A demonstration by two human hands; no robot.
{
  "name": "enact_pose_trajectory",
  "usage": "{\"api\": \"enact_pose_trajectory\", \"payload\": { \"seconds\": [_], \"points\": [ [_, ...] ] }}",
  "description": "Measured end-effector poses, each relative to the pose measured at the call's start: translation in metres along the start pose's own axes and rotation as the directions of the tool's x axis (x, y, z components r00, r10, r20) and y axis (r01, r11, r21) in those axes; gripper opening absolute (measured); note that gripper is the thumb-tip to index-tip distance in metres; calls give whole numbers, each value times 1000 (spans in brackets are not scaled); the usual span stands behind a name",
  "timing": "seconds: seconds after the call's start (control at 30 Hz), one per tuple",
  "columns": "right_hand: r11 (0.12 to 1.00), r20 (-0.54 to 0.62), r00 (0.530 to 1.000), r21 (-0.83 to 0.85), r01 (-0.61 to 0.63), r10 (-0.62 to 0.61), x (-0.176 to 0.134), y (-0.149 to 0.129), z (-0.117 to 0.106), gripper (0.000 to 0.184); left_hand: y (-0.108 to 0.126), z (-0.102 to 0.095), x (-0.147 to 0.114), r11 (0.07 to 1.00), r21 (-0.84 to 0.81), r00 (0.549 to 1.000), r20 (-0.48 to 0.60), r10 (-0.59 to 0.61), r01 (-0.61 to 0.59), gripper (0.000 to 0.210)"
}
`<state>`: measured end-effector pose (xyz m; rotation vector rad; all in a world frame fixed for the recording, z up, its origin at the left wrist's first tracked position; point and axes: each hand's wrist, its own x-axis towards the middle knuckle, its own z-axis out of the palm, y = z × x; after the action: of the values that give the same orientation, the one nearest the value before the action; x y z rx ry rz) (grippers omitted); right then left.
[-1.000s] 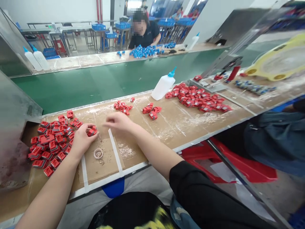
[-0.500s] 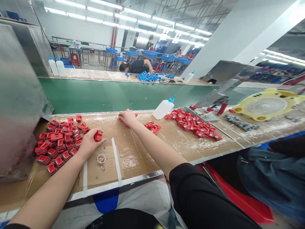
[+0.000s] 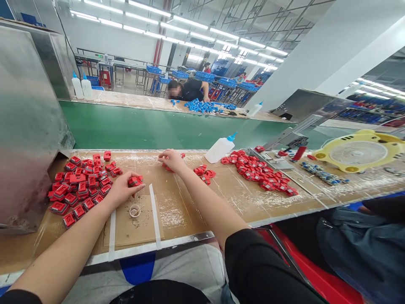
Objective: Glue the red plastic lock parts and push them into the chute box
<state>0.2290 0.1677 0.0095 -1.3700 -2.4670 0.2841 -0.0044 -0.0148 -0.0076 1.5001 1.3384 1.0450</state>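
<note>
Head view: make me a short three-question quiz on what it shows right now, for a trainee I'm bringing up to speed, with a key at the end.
1. Multiple choice: what does the person's left hand hold? (a) a white bottle; (b) a red part; (c) a yellow fan.
2. True or false: the small cup stands between the two white strips.
3. Fill in the colour: the pieces heaped on the far bench, in front of the co-worker, are ____.

Key: 1 b; 2 true; 3 blue.
</note>
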Motion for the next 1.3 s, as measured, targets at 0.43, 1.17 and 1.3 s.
{"api": "enact_pose_trajectory", "payload": {
  "seconds": [0.43, 1.17, 1.3],
  "points": [
    [469, -187, 882, 789, 398, -434, -71, -64, 23, 25, 3, -3, -2, 910, -282, 874, 462, -149, 304, 42],
    [505, -491, 694, 476, 720, -527, -70, -75, 45, 26, -7, -4, 6, 999, 18, 997, -52, -49, 50, 58],
    [448, -436, 820, 689, 569, -372, -75, -83, 42, 31, 2, -7, 3, 978, 196, 986, -161, -31, 63, 52]
  ]
}}
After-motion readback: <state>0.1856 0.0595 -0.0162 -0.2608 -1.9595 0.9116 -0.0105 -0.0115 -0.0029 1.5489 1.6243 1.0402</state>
